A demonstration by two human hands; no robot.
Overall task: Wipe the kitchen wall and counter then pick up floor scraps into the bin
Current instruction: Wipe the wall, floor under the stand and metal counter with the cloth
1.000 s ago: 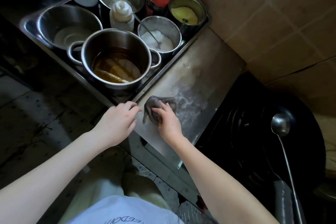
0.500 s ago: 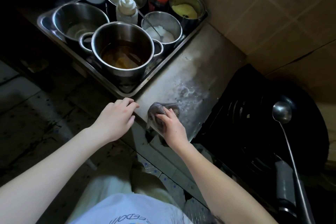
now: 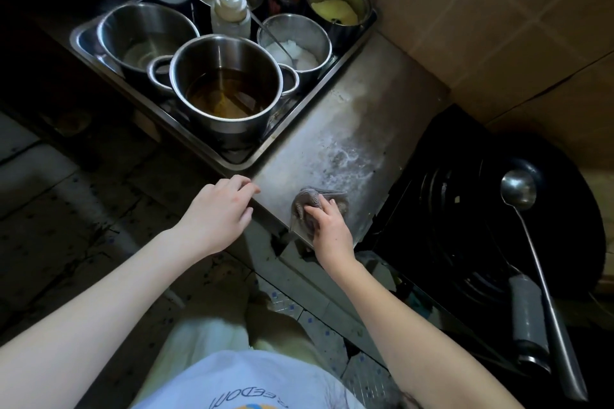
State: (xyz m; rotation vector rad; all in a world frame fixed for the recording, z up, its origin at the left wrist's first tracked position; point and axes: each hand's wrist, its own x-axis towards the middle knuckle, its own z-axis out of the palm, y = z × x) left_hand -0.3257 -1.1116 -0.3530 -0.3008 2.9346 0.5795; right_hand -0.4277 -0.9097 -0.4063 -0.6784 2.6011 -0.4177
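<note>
Tray [image 3: 79, 40] with pots [image 3: 232, 124] and bottles [image 3: 231, 10] sits at the table's [image 3: 365, 109] 10 o'clock. Cloth [image 3: 307, 199] lies at its 6 o'clock edge, held by the right hand [image 3: 329, 229]. Wok [image 3: 564, 226] holding the ladle [image 3: 518, 189] stands at 3 o'clock, wall [image 3: 481, 10] at 1 o'clock.

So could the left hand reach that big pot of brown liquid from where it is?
Probably yes. The left hand is at the counter edge beside the tray, the pot stands nearest, and only the low rim lies between.

Upside-down, cut-off letters "EDOM" on the pale shirt [image 3: 239, 378]
</note>
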